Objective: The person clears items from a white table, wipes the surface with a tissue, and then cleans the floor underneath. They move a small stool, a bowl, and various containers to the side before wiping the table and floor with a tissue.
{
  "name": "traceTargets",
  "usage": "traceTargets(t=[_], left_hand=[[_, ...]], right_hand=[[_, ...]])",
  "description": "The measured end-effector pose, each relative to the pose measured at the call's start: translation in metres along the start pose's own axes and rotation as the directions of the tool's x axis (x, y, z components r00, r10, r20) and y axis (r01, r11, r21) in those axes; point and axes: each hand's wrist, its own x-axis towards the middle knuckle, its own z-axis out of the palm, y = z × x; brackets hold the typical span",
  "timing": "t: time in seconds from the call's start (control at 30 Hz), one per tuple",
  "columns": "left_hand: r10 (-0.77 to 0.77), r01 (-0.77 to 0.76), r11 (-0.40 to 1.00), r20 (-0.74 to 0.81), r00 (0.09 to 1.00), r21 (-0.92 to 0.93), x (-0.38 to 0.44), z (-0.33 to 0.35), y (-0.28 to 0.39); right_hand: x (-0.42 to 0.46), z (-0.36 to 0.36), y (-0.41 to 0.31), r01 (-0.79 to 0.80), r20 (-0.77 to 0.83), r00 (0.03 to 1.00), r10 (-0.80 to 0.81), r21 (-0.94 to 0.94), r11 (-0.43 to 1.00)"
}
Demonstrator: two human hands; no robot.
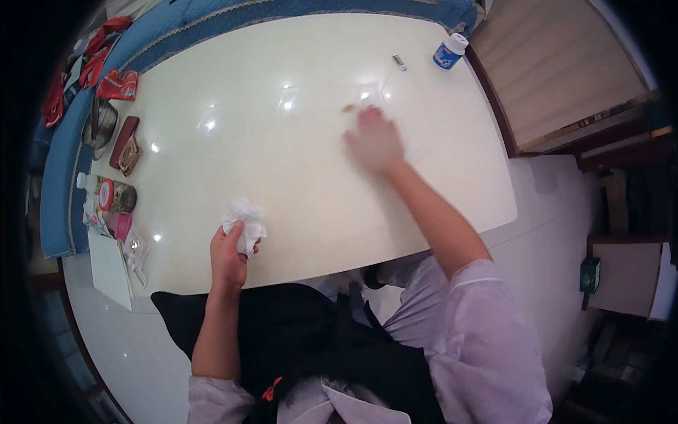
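Crumpled white tissue (246, 228) is held in my left hand (230, 254), above the near left part of the glossy white table (296, 175). My right hand (375, 139), blurred, reaches over the middle right of the table with its arm stretched out. Whether it holds anything cannot be told. Just beyond its fingertips, a small brownish thing or spot (349, 108) shows on the surface. Farther back lie a small metallic object (399, 62), perhaps a nail clipper, and a blue bottle with a white cap (450, 51).
Along the table's left edge are a jar with a red lid (117, 196), a metal bowl (99, 124), a dark red case (124, 142), a pink box (123, 226) and a red packet (117, 85). A blue sofa (57, 212) borders the left and far sides.
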Motion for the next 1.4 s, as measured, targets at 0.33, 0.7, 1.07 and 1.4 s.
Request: traceTargets(t=[0.33, 0.7, 1.07, 1.4], left_hand=[[-0.092, 0.092, 0.996, -0.090, 0.992, 0.002, 0.017, 0.000, -0.008], [-0.172, 0.174, 0.984, -0.061, 0.983, 0.032, 0.007, -0.017, 0.001], [-0.040, 0.010, 0.987, 0.188, 0.981, 0.159, -0.015, -0.012, -0.012], [0.205, -0.319, 0.766, 0.259, 0.944, 0.558, -0.039, -0.031, 0.012]], right_hand=[[0.084, -0.041, 0.124, -0.081, -0.678, 0.640, 0.361, 0.408, 0.909], [0.203, -0.023, 0.268, 0.003, -0.473, 0.629, 0.617, 0.795, 0.607], [0.096, -0.065, -0.133, 0.478, -0.425, 0.866, -0.264, 0.860, 0.181], [0.047, -0.015, -0.449, 0.491, -0.317, 0.844, -0.432, 0.780, 0.388]])
